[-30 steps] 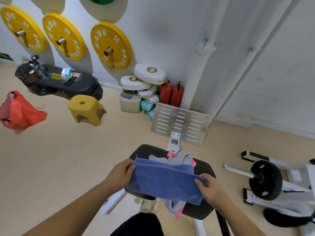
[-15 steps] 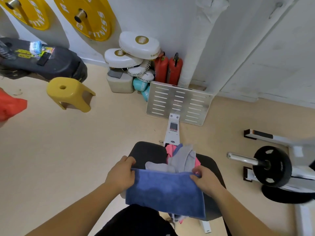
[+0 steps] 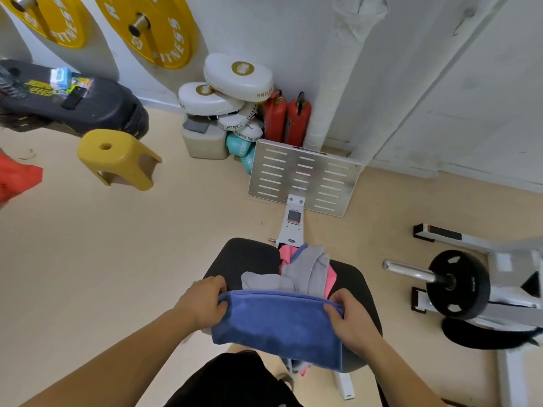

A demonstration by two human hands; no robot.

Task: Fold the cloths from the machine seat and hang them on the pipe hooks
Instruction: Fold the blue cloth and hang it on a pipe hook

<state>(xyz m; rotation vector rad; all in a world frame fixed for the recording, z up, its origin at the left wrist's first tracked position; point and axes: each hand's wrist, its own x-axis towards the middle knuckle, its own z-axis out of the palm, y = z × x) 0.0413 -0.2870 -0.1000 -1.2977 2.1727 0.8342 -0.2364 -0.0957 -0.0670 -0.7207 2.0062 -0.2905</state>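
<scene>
- Gym floor, seat (image 3: 246,257) under hands.
- Left hand (image 3: 202,304) and right hand (image 3: 352,321) pinch blue cloth (image 3: 279,327) corners.
- Risk: fold slips, grey cloths (image 3: 305,271) beyond the hands snag.

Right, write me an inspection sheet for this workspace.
Surface: black machine seat, cloths piled on its far part.
Job's things: blue cloth held spread over the seat's near part; grey cloths and pink cloth heaped behind it.
Clutter: yellow stool, white boxing pads, red extinguishers.
Hands: left hand and right hand each grip a top corner of the blue cloth.
Cables: nothing seen.
Surroundings: yellow weight plates on the wall, white pipe, slotted footplate.
</scene>
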